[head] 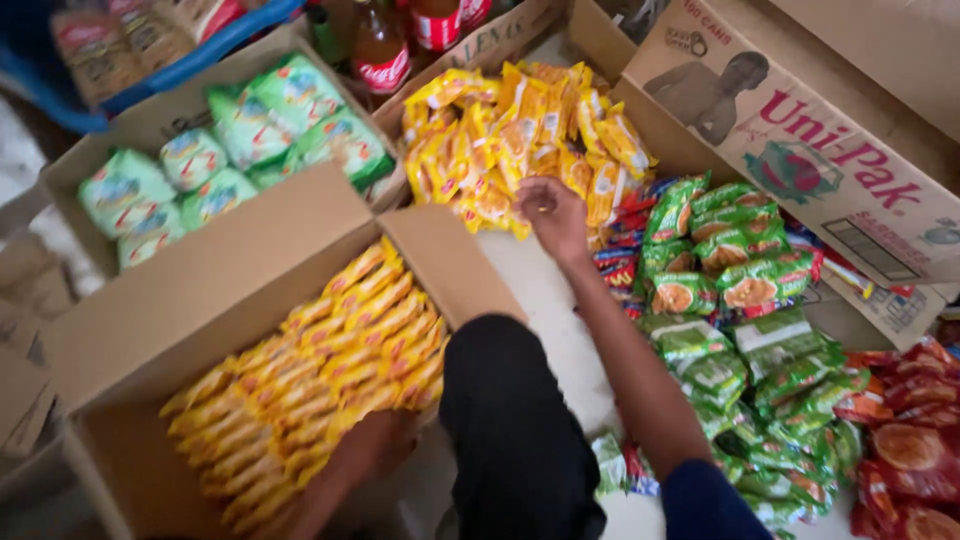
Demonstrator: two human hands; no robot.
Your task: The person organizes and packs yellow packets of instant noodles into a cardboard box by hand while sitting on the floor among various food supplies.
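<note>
My right hand (555, 215) reaches forward to a loose pile of yellow snack packets (500, 140) on the floor. Its fingers are curled against the pile's near edge; whether it grips a packet is unclear. My left hand (368, 452) is low and blurred at the near right corner of an open cardboard box (200, 290). It lies against the rows of yellow-orange noodle packets (320, 390) that fill that box. My dark-clad knee (510, 420) sits between the two arms.
A second open box (150, 125) holds pale green packets (250, 130). Green packets (740, 330) and red packets (910, 440) lie heaped at the right. A printed cardboard carton (830, 150) stands behind them. Bottles (385, 45) and a blue basket (150, 60) are at the back.
</note>
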